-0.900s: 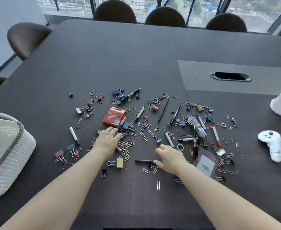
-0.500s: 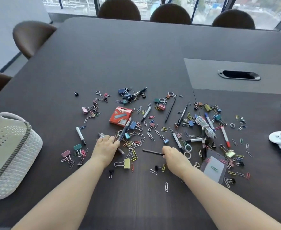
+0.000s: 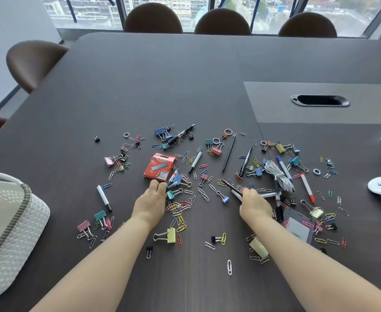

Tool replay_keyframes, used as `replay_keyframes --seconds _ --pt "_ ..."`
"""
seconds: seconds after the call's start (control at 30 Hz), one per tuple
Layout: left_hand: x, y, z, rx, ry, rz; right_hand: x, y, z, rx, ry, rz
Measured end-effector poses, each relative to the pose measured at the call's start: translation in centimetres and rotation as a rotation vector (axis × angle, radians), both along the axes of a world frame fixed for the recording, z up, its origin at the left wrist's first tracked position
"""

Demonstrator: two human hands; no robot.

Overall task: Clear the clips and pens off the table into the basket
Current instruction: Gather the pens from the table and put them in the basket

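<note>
Fingers (image 3: 249,193) of the right hand (image 3: 254,206) curled round a thin black pen (image 3: 230,186)!
Left hand (image 3: 150,203) fingers touch a white marker (image 3: 173,178) beside the red cardboard box (image 3: 160,166), grip unclear; coloured clips (image 3: 180,207) litter the dark bench (image 3: 185,86), white woven basket (image 3: 16,233) far left. Barely begun, I'd say.

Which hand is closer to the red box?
Left. Left hand is just on the near side of the red box, fingers almost at its edge. Right hand is well to the box's right, gripping a black pen.
</note>
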State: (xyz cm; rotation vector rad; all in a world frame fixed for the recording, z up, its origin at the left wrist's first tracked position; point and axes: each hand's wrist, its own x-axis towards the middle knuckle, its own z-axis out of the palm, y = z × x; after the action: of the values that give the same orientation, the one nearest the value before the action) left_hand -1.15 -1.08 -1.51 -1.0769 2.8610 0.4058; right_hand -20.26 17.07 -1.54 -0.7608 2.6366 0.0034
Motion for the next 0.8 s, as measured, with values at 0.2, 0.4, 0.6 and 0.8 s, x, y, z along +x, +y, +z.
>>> replay_keyframes --seconds 0.2,0.4,0.6,0.8 --pt "-2.5 -0.9 -0.9 0.012 -0.009 0.126 0.0 0.1 -0.6 -0.216 0.058 0.044" --pt "-3.1 -0.5 -0.5 0.028 -0.031 0.167 -0.8 3.0 0.3 -0.266 0.141 -0.040" --pt "-5.5 2.2 1.5 -0.014 0.121 0.089 -3.9 6.1 0.3 -0.093 0.160 -0.228" --pt "-6.6 4.2 0.7 0.026 0.277 -0.017 -4.8 5.7 -1.8 -0.241 0.241 -0.182"
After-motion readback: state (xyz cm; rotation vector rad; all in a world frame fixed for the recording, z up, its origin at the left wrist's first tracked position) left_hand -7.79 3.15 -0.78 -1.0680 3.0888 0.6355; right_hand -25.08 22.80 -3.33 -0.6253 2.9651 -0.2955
